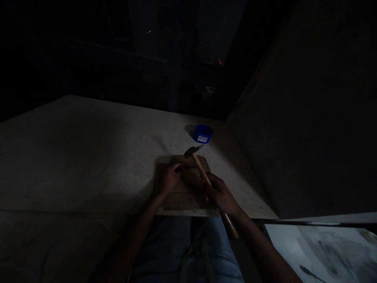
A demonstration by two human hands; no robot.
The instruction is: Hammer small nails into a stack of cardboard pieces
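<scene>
The scene is very dark. My right hand (221,195) is closed round the wooden handle of a small hammer (198,159), whose dark metal head hovers above the far edge of a small wooden board (185,194). A row of dark nails stands along the board's top. My left hand (169,177) rests on the board's left part, fingers pinched near that row; what they hold is too small to make out.
The board lies near the front edge of a pale speckled table (88,157). A small blue tub (203,133) stands behind it. A dark wall panel (309,137) rises on the right. A pale sheet (324,247) lies at lower right.
</scene>
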